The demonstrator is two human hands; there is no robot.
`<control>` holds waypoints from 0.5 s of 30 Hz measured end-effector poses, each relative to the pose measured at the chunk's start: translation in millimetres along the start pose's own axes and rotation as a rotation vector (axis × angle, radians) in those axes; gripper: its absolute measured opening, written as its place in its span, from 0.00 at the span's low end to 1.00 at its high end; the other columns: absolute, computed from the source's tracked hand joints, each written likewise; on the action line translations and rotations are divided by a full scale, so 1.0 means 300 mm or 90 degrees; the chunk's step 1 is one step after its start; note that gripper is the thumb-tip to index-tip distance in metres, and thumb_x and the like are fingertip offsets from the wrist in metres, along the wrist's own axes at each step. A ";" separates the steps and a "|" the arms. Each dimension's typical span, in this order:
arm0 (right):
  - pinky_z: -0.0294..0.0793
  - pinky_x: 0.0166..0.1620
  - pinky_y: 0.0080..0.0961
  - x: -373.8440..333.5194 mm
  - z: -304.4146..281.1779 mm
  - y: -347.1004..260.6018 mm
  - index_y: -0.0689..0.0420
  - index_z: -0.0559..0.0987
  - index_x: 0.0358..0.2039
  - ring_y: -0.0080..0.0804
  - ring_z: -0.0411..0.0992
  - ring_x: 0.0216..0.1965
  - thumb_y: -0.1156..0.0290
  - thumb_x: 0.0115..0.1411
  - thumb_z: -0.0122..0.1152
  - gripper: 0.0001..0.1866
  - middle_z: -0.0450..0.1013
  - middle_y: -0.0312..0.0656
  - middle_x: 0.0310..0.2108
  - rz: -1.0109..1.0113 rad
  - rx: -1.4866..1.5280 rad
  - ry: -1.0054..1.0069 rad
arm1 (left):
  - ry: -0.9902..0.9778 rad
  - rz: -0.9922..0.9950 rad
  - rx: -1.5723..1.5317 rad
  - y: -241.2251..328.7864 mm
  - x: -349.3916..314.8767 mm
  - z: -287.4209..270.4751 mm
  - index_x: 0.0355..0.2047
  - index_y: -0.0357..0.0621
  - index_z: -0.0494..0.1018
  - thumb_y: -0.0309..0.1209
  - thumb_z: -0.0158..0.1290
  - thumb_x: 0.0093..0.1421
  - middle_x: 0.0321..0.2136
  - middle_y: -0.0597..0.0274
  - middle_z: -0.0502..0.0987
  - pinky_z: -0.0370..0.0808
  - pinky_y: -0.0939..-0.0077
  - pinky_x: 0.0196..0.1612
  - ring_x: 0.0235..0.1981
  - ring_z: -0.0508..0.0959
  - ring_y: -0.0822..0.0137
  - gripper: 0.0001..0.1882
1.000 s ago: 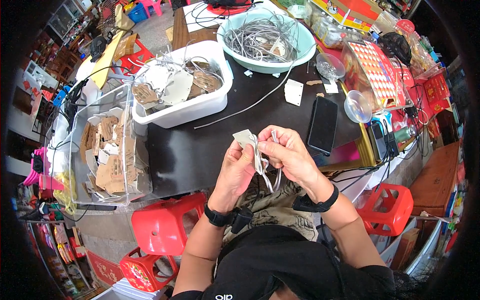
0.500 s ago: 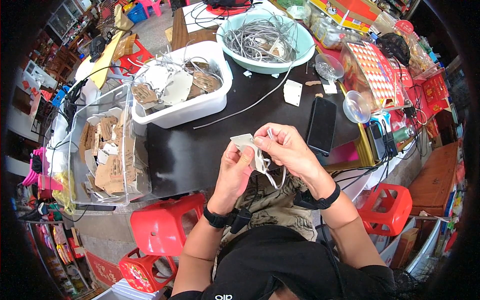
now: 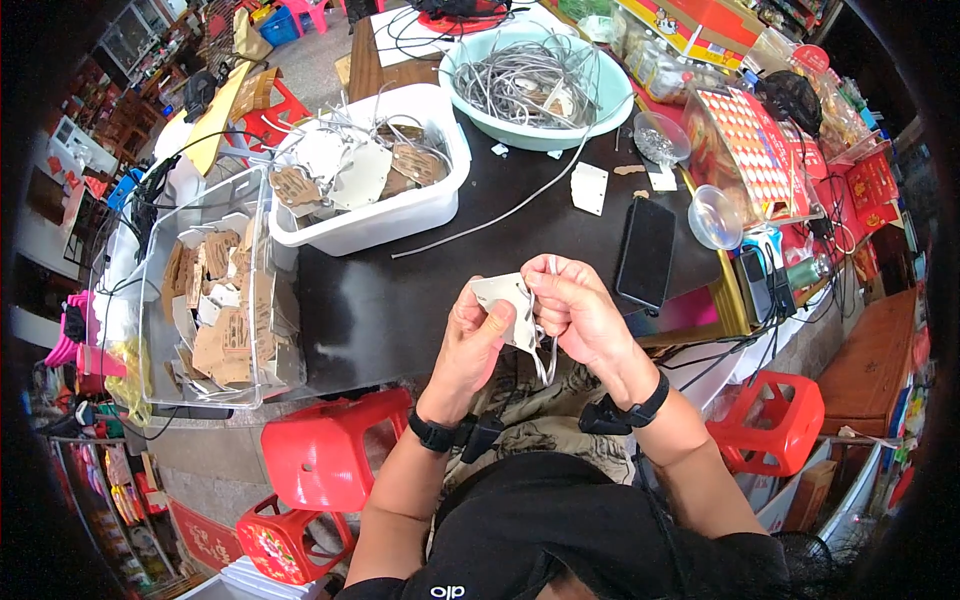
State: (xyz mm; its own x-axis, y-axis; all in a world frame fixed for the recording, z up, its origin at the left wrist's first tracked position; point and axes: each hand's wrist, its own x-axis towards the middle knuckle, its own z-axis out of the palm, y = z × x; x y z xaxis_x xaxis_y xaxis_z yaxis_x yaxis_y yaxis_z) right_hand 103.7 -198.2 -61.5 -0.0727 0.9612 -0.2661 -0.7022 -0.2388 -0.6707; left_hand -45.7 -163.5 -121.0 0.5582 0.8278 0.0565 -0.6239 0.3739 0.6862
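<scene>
My left hand (image 3: 474,335) is closed on a small white card (image 3: 498,291), its thumb pressed across the card's face. A pale grey cord (image 3: 548,362) runs along the card's right side and loops down below it. Pinched at the card's right edge, my right hand (image 3: 577,307) grips this cord, and a short end sticks up past the fingers. How the cord passes through the card is partly hidden by the fingers. Beyond both hands, a loose grey cord (image 3: 480,232) stretches over the dark table toward a pale green basin (image 3: 610,95) of tangled cords.
A white tub (image 3: 375,235) holds corded cards. Left of it stands a clear bin (image 3: 275,385) of brown and white cards. A black phone (image 3: 645,252), a white card (image 3: 589,188) and a small clear bowl (image 3: 714,216) lie at right. Red stools (image 3: 325,455) stand by the table.
My right hand has turned and shifted slightly, staying at the card's right edge with the cord. The card is tilted more upright, and the hanging loop has moved a little left.
</scene>
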 end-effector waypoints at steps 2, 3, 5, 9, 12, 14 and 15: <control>0.46 0.16 0.10 -0.005 -0.004 0.007 0.57 0.73 0.34 0.07 0.50 0.14 0.69 0.63 0.56 0.06 0.60 0.23 0.18 -0.033 -0.123 -0.016 | 0.005 -0.045 0.078 0.031 -0.004 -0.003 0.43 0.43 0.68 0.31 0.53 0.63 0.38 0.66 0.75 0.74 0.79 0.38 0.37 0.75 0.77 0.11; 0.46 0.17 0.09 -0.005 -0.016 0.002 0.57 0.73 0.35 0.06 0.50 0.15 0.66 0.64 0.55 0.08 0.60 0.22 0.18 -0.030 -0.162 -0.022 | 0.002 -0.051 0.088 0.054 -0.001 0.000 0.43 0.43 0.68 0.31 0.53 0.63 0.37 0.66 0.75 0.74 0.79 0.37 0.37 0.75 0.76 0.11; 0.46 0.17 0.09 -0.001 -0.003 -0.017 0.57 0.73 0.35 0.06 0.50 0.15 0.65 0.64 0.55 0.08 0.60 0.22 0.19 -0.013 -0.173 -0.030 | 0.007 -0.055 0.129 0.076 0.014 -0.005 0.43 0.42 0.68 0.31 0.52 0.63 0.36 0.64 0.75 0.76 0.77 0.36 0.36 0.76 0.75 0.10; 0.46 0.17 0.09 -0.006 -0.006 -0.011 0.59 0.73 0.38 0.06 0.50 0.15 0.66 0.64 0.55 0.09 0.62 0.23 0.19 0.011 -0.163 -0.028 | 0.057 -0.052 -0.005 0.060 0.016 0.007 0.44 0.43 0.69 0.32 0.51 0.64 0.37 0.65 0.75 0.77 0.75 0.38 0.36 0.76 0.73 0.10; 0.47 0.17 0.10 -0.014 -0.009 -0.005 0.60 0.75 0.39 0.06 0.53 0.16 0.69 0.63 0.56 0.08 0.66 0.24 0.21 0.004 -0.275 -0.031 | 0.078 -0.066 -0.049 0.047 0.014 0.004 0.44 0.44 0.69 0.33 0.51 0.64 0.38 0.66 0.75 0.76 0.75 0.39 0.37 0.76 0.73 0.11; 0.49 0.18 0.11 -0.015 -0.006 -0.010 0.58 0.76 0.36 0.06 0.53 0.17 0.71 0.62 0.56 0.06 0.67 0.24 0.23 -0.060 -0.381 -0.026 | 0.082 -0.070 -0.052 0.044 0.013 0.009 0.45 0.44 0.69 0.34 0.51 0.64 0.38 0.66 0.75 0.76 0.75 0.40 0.38 0.76 0.73 0.11; 0.50 0.19 0.11 -0.014 0.001 -0.009 0.57 0.76 0.34 0.06 0.54 0.18 0.71 0.62 0.56 0.04 0.67 0.24 0.23 -0.090 -0.368 -0.029 | 0.085 -0.074 -0.056 0.044 0.014 0.013 0.45 0.44 0.69 0.34 0.51 0.64 0.39 0.66 0.75 0.76 0.75 0.40 0.38 0.76 0.73 0.11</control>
State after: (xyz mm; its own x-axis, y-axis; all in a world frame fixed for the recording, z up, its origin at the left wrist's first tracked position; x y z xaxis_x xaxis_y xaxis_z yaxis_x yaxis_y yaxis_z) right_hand 105.8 -201.6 -58.3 -0.0458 0.9910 -0.1259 -0.2085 -0.1327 -0.9690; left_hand -49.5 -156.8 -108.9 0.5554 0.8229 -0.1198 -0.6082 0.5002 0.6163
